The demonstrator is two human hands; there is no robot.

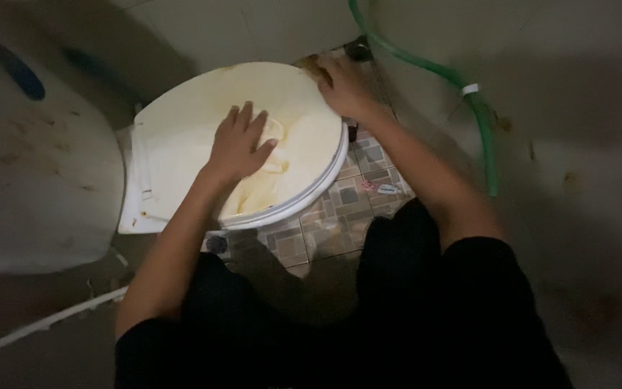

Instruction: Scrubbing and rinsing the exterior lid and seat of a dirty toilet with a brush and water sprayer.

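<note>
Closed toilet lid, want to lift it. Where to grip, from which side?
Grip the toilet lid at its rounded front edge, probably from the tiled-floor side. That edge overhangs the bowl, so fingers could hook under it; the opposite end looks hinged by the tank. The left hand presses a cloth flat on top; the right hand rests on the far rim.

Under your left hand [237, 144]: 1 toilet lid [196, 137], cream plastic, smooth, faintly glossy, yellow-stained. Beneath your palm: 1 cloth [271, 140], soft, pale, matt, creased. Your right hand [343, 86] grips the lid's rim. Floor tiles [340, 209]: patterned ceramic, dull sheen. Hose [484, 122]: green, smooth plastic. Tank [37, 180]: white, blotched, matt.
</note>
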